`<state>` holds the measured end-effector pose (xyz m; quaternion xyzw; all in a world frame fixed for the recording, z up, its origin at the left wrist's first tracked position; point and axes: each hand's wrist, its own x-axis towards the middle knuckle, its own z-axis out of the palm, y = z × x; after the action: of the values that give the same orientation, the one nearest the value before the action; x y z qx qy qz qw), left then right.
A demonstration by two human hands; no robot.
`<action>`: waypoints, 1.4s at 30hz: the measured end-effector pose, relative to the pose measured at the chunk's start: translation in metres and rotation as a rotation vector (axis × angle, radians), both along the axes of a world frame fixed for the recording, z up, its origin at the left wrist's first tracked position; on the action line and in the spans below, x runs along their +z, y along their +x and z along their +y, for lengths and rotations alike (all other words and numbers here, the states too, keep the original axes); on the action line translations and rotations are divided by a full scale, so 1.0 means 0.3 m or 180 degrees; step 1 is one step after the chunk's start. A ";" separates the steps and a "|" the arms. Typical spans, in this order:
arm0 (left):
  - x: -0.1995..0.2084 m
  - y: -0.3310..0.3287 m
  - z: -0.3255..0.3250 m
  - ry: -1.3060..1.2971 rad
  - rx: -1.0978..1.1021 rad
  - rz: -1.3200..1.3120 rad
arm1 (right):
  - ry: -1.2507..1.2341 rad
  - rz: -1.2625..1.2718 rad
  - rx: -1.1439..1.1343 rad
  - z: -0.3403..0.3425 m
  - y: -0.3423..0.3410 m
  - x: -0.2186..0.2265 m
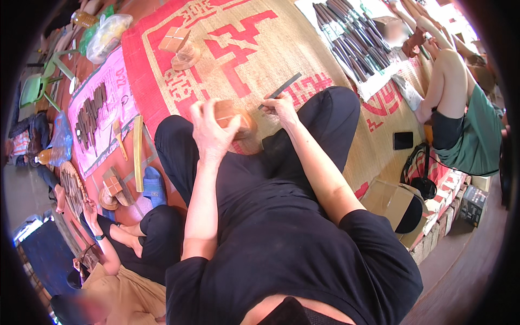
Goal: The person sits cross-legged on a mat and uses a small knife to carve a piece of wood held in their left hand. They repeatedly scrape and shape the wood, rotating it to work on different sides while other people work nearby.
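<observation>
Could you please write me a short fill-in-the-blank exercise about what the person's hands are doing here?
1. The left hand grips a brown ____ block.
2. The right hand holds a thin dark ____ that slants up and away from the block.
3. The person sits on a woven mat with a ____ pattern.
4. A blue ____ lies by the person's left knee.

Missing words: wooden; strip; red; sandal
</observation>
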<state>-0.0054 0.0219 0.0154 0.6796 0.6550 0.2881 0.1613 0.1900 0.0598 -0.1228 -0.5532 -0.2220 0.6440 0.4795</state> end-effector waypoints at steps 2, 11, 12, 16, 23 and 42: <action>-0.034 -0.044 0.037 0.0538 0.0178 -0.0133 | -0.0066 0.0075 -0.0075 0.000 -0.003 0.009; -0.030 -0.121 0.065 0.0101 0.0639 -0.0154 | -0.0136 -0.0193 0.0132 0.005 -0.028 -0.008; -0.032 -0.111 0.058 0.0211 0.0562 0.0011 | -0.0139 -0.0174 0.0154 0.004 -0.027 -0.005; -0.017 -0.064 0.010 0.0302 0.0368 0.0132 | -0.0102 0.0103 0.0133 0.001 -0.049 0.038; -0.042 -0.078 -0.025 0.0681 0.0270 0.0062 | -0.0262 0.0343 0.0063 -0.023 -0.131 -0.017; -0.030 -0.065 -0.075 0.0973 0.0095 -0.0128 | -0.0171 0.0218 -0.0033 -0.003 -0.105 -0.058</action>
<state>-0.0248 -0.0007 0.0063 0.6805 0.6102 0.4004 0.0647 0.1586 0.0590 -0.1402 -0.5447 -0.1852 0.6658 0.4751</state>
